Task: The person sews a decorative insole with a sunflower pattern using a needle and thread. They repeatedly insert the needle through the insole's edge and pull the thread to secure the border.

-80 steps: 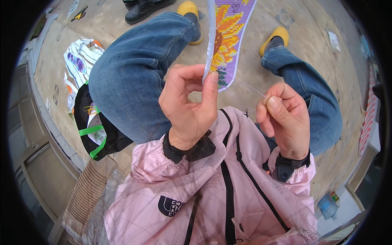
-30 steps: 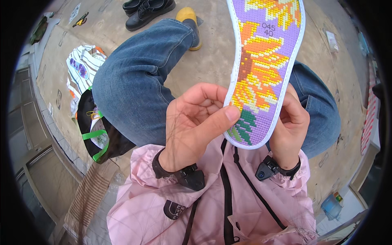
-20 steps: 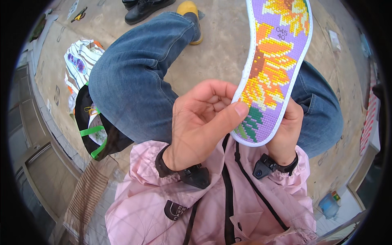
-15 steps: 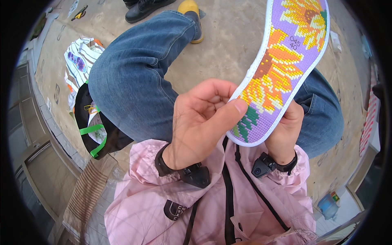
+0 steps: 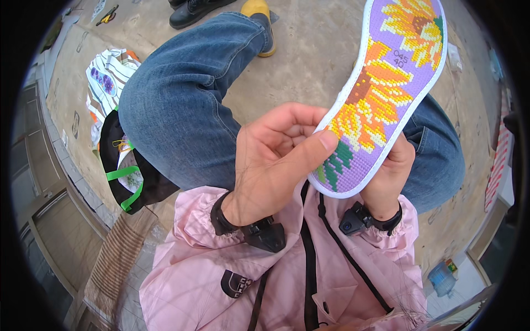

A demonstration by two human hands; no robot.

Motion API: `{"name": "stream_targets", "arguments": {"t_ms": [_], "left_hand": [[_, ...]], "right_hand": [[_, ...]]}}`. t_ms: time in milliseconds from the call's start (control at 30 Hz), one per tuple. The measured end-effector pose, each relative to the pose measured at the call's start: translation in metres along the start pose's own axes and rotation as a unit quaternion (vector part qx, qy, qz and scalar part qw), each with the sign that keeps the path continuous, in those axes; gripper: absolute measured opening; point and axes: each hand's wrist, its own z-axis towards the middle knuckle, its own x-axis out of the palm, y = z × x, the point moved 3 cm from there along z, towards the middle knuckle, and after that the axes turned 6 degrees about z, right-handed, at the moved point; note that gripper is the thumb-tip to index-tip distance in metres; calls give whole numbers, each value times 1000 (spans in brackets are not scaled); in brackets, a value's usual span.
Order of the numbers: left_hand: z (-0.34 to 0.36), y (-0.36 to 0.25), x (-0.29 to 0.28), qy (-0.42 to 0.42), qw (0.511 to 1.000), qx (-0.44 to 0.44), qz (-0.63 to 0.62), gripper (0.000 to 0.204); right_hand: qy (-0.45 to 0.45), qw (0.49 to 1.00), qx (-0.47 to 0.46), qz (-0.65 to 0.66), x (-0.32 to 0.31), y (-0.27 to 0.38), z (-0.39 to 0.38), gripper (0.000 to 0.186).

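An embroidered shoe insole (image 5: 381, 102) is held up before me, tilted with its upper end leaning right. Yellow and orange sunflowers with green leaves cover its purple ground, and a white border runs round it. My left hand (image 5: 281, 160) pinches its lower left edge, the thumb lying on the stitched face and the fingers curled behind. Against the lower right edge is my right hand (image 5: 391, 174), its bent fingers mostly hidden behind the insole. Both wrists carry black strapped devices.
By my left knee stands a black bag (image 5: 146, 182) with green straps. Beyond it lies striped cloth or paper (image 5: 110, 69) bearing a purple-patterned insole. Yellow-handled scissors (image 5: 107, 15) and a black shoe (image 5: 201, 11) are farther off. A blue water jug (image 5: 443, 278) stands at the lower right.
The insole has shifted very slightly to the right, with both hands moving along with it. The grip looks the same.
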Motion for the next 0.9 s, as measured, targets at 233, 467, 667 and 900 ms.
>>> {"name": "stream_targets", "arguments": {"t_ms": [233, 467, 667, 900], "left_hand": [[9, 9, -5, 114, 944, -134, -279, 40], [9, 25, -6, 120, 875, -206, -421, 53], [9, 24, -6, 132, 870, -207, -428, 52], [9, 26, -7, 132, 866, -209, -436, 51]], "right_hand": [[14, 993, -89, -78, 11, 12, 8, 14], [17, 982, -112, -153, 15, 24, 6, 17], [34, 973, -133, -185, 14, 28, 8, 19], [31, 975, -126, -183, 14, 28, 7, 19]]}}
